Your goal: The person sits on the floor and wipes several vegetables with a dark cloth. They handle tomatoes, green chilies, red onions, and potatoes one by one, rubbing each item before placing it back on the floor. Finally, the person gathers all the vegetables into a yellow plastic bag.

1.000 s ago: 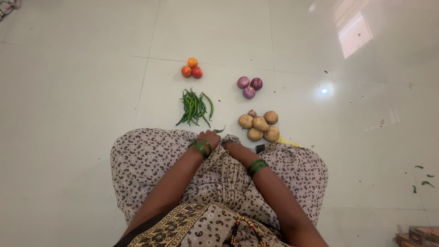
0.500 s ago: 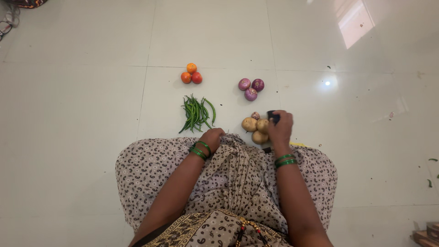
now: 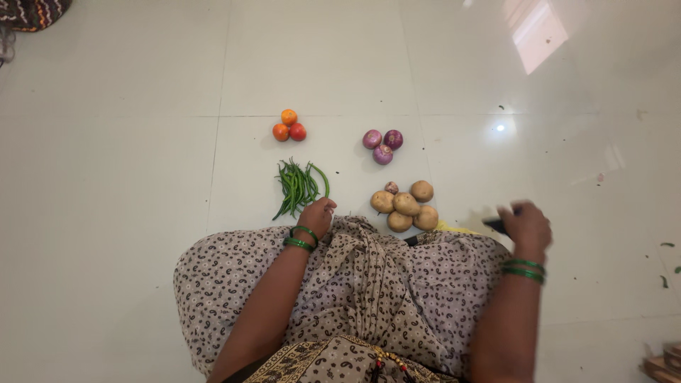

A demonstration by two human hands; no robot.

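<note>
I sit on a pale tiled floor with a patterned cloth (image 3: 369, 284) over my knees. My left hand (image 3: 317, 215) rests curled at the cloth's front edge, touching the near ends of a bunch of green chillies (image 3: 298, 186). My right hand (image 3: 525, 225) is out to the right, low over the floor, closed on a small dark object (image 3: 494, 225); its kind is unclear. A heap of brown potatoes (image 3: 406, 202) lies between my hands. Three purple onions (image 3: 383, 144) and three tomatoes (image 3: 289, 128) lie farther out.
Something yellow (image 3: 454, 228) peeks from under the cloth by the potatoes. Green scraps (image 3: 667, 245) lie on the floor at the far right. A patterned fabric bundle (image 3: 32, 13) is at the top left, and brown boxes (image 3: 663, 363) at the bottom right.
My right hand left my lap, took the dark object over the potatoes, and has swung out to the right with it. My left hand stayed by the chillies.
</note>
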